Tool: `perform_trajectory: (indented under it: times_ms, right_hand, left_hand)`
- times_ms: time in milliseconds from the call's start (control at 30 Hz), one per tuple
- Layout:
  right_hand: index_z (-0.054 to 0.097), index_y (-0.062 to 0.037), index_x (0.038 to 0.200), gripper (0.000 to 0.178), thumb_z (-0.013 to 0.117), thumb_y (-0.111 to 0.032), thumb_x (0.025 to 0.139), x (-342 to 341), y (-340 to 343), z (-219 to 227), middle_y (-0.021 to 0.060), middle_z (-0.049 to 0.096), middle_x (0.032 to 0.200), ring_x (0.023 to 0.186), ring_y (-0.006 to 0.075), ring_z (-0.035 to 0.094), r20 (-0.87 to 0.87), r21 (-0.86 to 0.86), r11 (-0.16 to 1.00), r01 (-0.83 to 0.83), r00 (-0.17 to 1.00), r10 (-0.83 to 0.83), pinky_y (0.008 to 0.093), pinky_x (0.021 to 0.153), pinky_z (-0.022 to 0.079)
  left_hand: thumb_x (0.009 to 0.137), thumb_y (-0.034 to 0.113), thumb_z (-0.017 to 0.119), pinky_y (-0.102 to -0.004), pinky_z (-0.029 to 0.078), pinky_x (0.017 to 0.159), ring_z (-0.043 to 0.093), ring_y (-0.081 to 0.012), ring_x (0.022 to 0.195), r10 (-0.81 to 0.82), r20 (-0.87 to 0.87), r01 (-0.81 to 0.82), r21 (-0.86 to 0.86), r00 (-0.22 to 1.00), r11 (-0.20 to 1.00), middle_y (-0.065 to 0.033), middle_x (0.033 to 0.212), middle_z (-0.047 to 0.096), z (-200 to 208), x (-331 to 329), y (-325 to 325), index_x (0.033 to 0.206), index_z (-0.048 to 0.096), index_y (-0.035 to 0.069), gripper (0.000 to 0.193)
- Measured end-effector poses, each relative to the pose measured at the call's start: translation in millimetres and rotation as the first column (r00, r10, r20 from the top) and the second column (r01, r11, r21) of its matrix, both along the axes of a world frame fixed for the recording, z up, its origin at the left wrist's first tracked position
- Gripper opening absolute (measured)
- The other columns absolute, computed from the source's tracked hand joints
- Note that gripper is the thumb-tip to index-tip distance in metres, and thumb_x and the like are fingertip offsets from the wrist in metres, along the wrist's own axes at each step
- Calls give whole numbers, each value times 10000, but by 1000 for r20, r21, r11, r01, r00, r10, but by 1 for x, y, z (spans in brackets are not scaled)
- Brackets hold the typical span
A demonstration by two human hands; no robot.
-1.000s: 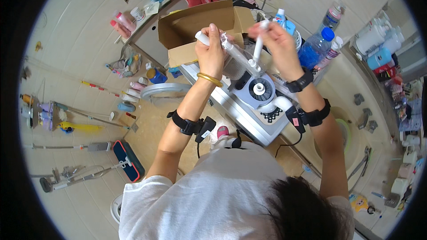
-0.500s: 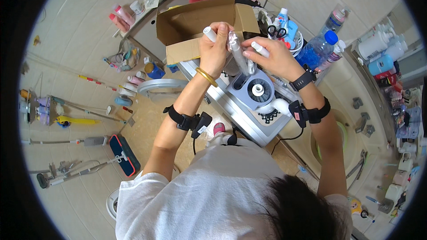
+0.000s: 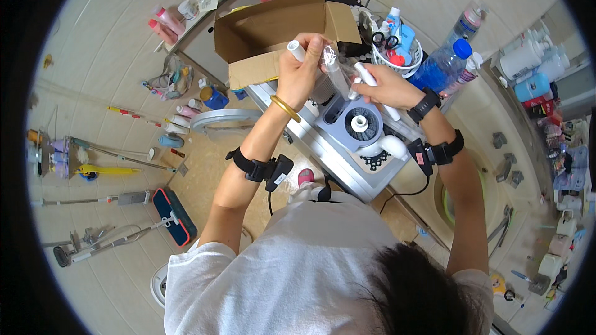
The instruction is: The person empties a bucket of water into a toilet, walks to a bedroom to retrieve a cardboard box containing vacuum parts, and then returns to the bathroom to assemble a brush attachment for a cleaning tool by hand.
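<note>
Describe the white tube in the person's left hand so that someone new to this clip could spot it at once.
Start at the open cardboard box at the top centre. Just in front of its lower flap, the left hand, with a gold bangle on its wrist, is closed round a white tube. Unlike the white piece in the right hand, its round open end pokes up above the knuckles.

White tube (image 3: 297, 50), brown cardboard box (image 3: 267, 28)

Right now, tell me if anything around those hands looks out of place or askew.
The cardboard box sits tipped on its side, flaps splayed open, on the grey appliance. The left hand grips a white tube and the right hand another white tube, with crinkled clear wrap between them. Nothing looks spilled or broken.
</note>
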State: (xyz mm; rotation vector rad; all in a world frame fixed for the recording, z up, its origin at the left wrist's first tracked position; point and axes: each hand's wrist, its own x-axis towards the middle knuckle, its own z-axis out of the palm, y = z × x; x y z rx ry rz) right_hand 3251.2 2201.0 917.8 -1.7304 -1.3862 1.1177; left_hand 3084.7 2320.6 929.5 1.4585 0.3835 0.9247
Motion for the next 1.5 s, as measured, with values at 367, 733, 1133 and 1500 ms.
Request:
perform_trajectory:
  times_ms: [367, 733, 1133, 1500]
  right_hand:
    - [517, -50, 948, 135, 582, -84, 834, -12, -1, 21, 27, 543, 777, 625, 96, 522, -58, 410, 885, 220, 975, -215, 250, 587, 451]
    - [539, -46, 986, 275, 677, -185, 792, -47, 0, 37, 171, 611, 890, 773, 368, 609, 371, 603, 798, 8, 883, -288, 425, 659, 487]
    - [621, -3, 1057, 203, 574, -145, 920, -10, -18, 41, -4, 590, 783, 608, 33, 503, -472, 324, 817, 477, 830, -297, 173, 483, 379]
    - [547, 2, 1072, 287, 554, -256, 947, 40, -81, 20, 90, 626, 921, 579, 40, 385, -632, 213, 749, 628, 673, -384, 173, 475, 273]
  left_hand:
    - [988, 301, 479, -237, 439, 563, 527, -94, 629, 264, 95, -258, -70, 960, 964, -49, 766, 582, 7, 15, -6, 915, 509, 24, 288]
    - [966, 324, 528, -234, 436, 566, 520, -80, 642, 365, 33, -363, -60, 930, 930, -29, 753, 578, 16, 9, -9, 926, 524, 39, 288]
    - [965, 272, 536, -198, 384, 474, 477, -67, 517, 292, 53, -292, -20, 955, 956, -59, 704, 600, 23, -24, 8, 944, 510, 27, 248]
    - [952, 134, 543, -282, 561, 606, 645, -173, 652, 201, -53, -205, -100, 978, 974, -78, 819, 582, -20, -83, 29, 1032, 441, 27, 168]
